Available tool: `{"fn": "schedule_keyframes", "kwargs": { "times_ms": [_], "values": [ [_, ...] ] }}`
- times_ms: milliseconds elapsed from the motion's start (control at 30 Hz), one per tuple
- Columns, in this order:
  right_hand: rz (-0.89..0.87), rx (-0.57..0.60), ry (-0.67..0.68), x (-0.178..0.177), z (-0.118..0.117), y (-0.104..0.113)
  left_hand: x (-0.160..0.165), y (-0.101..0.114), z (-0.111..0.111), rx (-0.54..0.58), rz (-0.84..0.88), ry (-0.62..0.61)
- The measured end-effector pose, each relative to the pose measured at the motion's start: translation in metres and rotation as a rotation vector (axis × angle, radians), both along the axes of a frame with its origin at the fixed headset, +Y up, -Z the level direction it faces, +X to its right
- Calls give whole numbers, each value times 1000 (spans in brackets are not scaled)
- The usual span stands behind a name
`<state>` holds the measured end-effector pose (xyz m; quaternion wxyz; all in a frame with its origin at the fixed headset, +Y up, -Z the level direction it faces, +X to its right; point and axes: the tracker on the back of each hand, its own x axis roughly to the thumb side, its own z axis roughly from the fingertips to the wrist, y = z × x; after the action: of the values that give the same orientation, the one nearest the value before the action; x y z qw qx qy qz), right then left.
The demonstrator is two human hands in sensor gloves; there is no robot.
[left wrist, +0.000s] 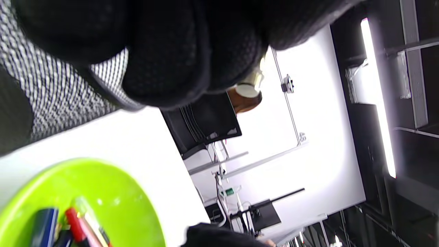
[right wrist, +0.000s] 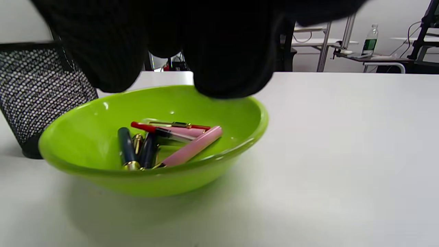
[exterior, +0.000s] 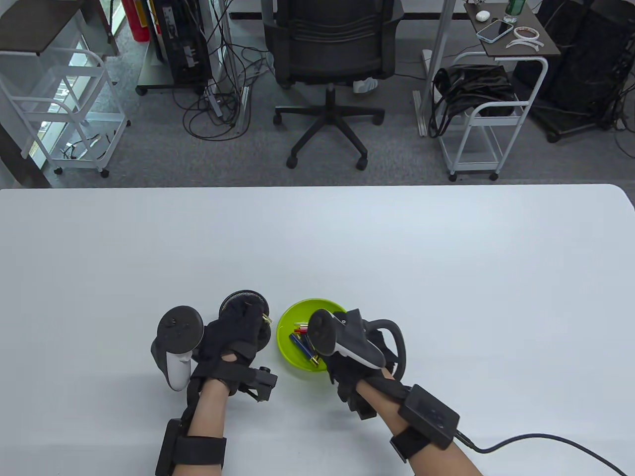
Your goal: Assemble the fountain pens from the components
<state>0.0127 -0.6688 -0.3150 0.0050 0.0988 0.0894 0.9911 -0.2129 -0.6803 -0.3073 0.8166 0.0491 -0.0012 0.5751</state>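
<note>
A lime-green bowl [exterior: 290,322] near the table's front edge holds loose pen parts [right wrist: 161,144]: a pink barrel [right wrist: 192,147], dark blue pieces [right wrist: 127,147] and a red one [right wrist: 147,127]. My right hand [exterior: 340,369] hovers over the bowl's right side; in the right wrist view its fingers [right wrist: 226,51] hang above the rim with nothing in them. My left hand [exterior: 250,320] sits over a black mesh pen cup [exterior: 243,297] just left of the bowl and pinches a gold-ringed pen piece [exterior: 267,320], whose end pokes out of the fingers [left wrist: 252,84].
The white table [exterior: 397,258] stretches far beyond the bowl and cup. A cable [exterior: 545,441] trails from my right wrist toward the front right corner. An office chair [exterior: 330,59] and carts stand behind the table's far edge.
</note>
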Motion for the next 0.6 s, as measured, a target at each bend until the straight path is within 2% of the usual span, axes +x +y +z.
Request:
{"fn": "schedule_keyframes", "kwargs": {
  "times_ms": [100, 233, 367, 600],
  "values": [
    [95, 6, -54, -22, -12, -8, -10, -1, 1, -3, 37, 48],
    [138, -19, -121, -37, -26, -22, -18, -6, 0, -25, 90, 79],
    [210, -1, -117, -44, -35, -34, -28, -9, -1, -31, 133, 104],
    [226, 9, -127, -35, -33, -30, -39, -13, -3, -42, 217, 125]
  ]
}}
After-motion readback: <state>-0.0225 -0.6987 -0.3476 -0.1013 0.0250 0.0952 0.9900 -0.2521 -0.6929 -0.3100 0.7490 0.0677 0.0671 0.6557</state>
